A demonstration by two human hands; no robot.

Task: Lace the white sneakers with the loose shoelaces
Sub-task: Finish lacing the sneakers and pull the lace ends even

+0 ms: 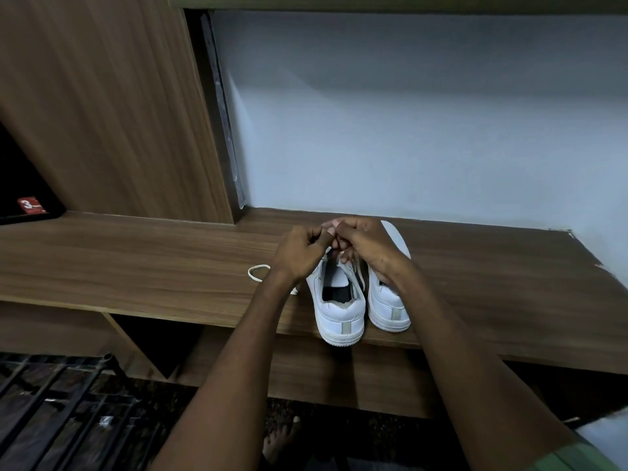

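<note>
1. Readable writing: only a large white "3" on a small red sticker (30, 205) at the corner of a black glossy panel (20, 185), far left; smaller print beneath it too blurred to read. No brand mark legible on the shoes.
2. Two white low-top leather sneakers, side by side and touching, heels toward the camera, on a brown wood-grain shelf (136, 253). Left sneaker (339, 311) with heel just over the shelf's front edge; right sneaker (389, 307) a little farther back, toe showing white beyond the hands.
3. One grey vertical tab on each heel, two in all.
4. One loose white flat shoelace (258, 272) lying looped on the shelf just left of the left sneaker, partly hidden under the left wrist; another lace end seen beside the sneaker's side.
5. Two bare hands, meeting above the front of the left sneaker. Left hand (300, 251) with fingers curled, pinching something small at the fingertips; right hand (360, 243) likewise curled, fingertips touching the left's. White lace strands running down from the pinch toward the sneaker's eyelets; exact strand in each hand too hidden to tell.
6. Pale blue-grey wall (424, 113) behind the shelf; a tall wood-grain side panel (102, 96) at left.
7. Below: one black metal rack (61, 402), one bare foot (282, 440) on dark speckled floor.
</note>
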